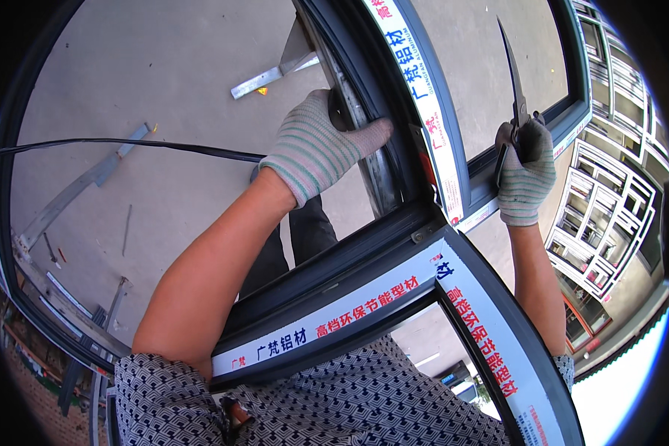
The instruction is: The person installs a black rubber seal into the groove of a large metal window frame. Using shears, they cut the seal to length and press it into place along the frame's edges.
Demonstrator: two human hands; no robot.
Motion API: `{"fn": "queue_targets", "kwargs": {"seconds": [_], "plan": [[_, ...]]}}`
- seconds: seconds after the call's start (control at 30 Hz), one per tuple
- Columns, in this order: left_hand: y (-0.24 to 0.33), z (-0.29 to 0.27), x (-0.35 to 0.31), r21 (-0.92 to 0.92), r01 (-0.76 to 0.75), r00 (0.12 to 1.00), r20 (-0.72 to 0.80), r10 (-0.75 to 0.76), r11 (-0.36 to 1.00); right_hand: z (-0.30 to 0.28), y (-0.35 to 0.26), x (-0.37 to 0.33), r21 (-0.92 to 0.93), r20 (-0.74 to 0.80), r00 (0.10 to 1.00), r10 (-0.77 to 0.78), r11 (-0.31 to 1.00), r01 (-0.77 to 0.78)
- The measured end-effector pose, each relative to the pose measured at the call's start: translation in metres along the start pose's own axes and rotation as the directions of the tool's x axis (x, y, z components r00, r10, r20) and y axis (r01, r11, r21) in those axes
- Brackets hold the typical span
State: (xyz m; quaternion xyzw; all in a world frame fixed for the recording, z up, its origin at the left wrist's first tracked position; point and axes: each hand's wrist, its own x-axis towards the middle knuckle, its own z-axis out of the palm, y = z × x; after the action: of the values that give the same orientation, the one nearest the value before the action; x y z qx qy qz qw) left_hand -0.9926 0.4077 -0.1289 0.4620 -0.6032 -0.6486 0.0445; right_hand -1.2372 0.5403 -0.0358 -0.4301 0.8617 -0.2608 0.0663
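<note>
My left hand (321,145), in a striped grey-and-green knit glove, is closed around the inner edge of a dark window frame (411,186). Its thumb lies across the black profile, and the fingertips are hidden behind it. A long black rubber strip (178,146) runs in from the left and passes out of sight behind my left wrist. To the right, my gloved right hand (528,175) grips a pair of scissors (518,93) by the dark handles, blades pointing up. The frame's faces carry white protective film (349,312) with red and blue print.
Metal strips (89,186) and an offcut (256,83) lie on the grey concrete floor (163,59). Several white-filmed window frames (598,223) stand at the right. The lower part of the frame crosses in front of my patterned shirt.
</note>
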Motion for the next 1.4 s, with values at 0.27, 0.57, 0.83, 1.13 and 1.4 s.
{"fn": "queue_targets", "kwargs": {"seconds": [0.27, 0.57, 0.83, 1.13, 1.4], "plan": [[0.002, 0.005, -0.004, -0.082, 0.058, 0.997, 0.051, -0.054, 0.995, 0.002, 0.004, -0.001, 0.023, -0.013, 1.0, -0.01, 1.0, 0.01], [-0.014, 0.023, -0.009, -0.122, -0.024, 0.998, 0.048, 0.03, 0.992, 0.001, 0.003, 0.0, 0.037, -0.011, 0.997, -0.07, 0.997, 0.07], [-0.019, 0.034, -0.018, -0.034, 0.038, 0.994, 0.106, -0.034, 0.999, 0.0, 0.005, -0.001, 0.022, 0.006, 0.999, -0.047, 0.999, 0.047], [-0.011, 0.032, -0.021, -0.077, 0.026, 0.99, 0.14, -0.015, 0.997, 0.0, 0.003, 0.0, -0.027, -0.001, 0.998, -0.064, 0.998, 0.064], [-0.001, 0.02, -0.021, -0.049, 0.086, 0.974, 0.215, -0.073, 0.995, -0.003, 0.008, -0.001, -0.06, 0.004, 0.993, -0.115, 0.992, 0.115]]}}
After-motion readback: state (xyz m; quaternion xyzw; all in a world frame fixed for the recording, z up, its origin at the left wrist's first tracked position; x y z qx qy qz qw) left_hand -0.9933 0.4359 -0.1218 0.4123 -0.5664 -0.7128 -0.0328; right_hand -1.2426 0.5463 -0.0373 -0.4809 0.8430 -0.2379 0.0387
